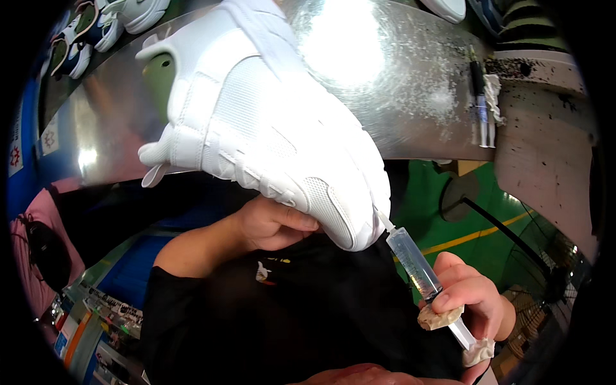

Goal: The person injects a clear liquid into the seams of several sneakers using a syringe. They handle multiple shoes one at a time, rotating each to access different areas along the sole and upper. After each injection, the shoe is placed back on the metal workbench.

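Observation:
A white sneaker [269, 122] fills the upper middle of the view, toe pointing down and right, with a green last showing at its heel opening. My left hand [273, 224] grips it from underneath, near the sole at the toe end. My right hand [471, 298] holds a clear plastic syringe [417, 263] at the lower right, thumb near the plunger. The syringe's needle tip touches the sneaker's toe edge where upper and sole meet. Dried glue crusts the syringe's flange and plunger end.
A shiny curved metal work surface [398, 83] lies behind the sneaker, speckled with residue. Two more syringes [481, 102] rest at its right edge. Other shoes [96, 29] sit at the upper left. A green floor with a yellow line [475, 234] shows below.

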### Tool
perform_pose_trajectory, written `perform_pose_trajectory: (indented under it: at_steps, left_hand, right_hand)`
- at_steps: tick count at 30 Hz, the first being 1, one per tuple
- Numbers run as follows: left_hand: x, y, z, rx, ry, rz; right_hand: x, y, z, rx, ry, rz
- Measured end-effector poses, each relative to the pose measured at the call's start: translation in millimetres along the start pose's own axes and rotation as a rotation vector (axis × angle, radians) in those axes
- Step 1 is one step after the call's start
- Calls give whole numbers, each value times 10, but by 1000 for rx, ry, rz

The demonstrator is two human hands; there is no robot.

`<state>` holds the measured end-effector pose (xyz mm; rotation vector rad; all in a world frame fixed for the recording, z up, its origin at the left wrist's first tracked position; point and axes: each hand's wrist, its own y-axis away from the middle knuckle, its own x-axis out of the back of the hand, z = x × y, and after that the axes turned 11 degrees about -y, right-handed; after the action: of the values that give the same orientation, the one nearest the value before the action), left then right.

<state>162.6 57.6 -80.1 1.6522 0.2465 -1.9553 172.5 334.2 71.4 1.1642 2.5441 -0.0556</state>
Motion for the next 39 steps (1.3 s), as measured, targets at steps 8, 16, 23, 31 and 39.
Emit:
perform_pose_trajectory:
  at_steps: [8,16,23,31,39]
  left_hand:
    - [-125,-456,56,-69,-40,-96]
    - [-216,-783,113,-83,-71,-80]
    - [-285,-897,147,-90,-77,5]
    - [-458,-908,186,-124,-85,11]
    - [-569,-857,195,-140,-63,1]
  right_hand:
    - [-39,273,-152,-4,127,88]
    - [-70,362,91,196,253,213]
    - [-139,218,254,282,478,256]
    - [-187,69,503,431,897,315]
    - [-175,43,623,471,1048,286]
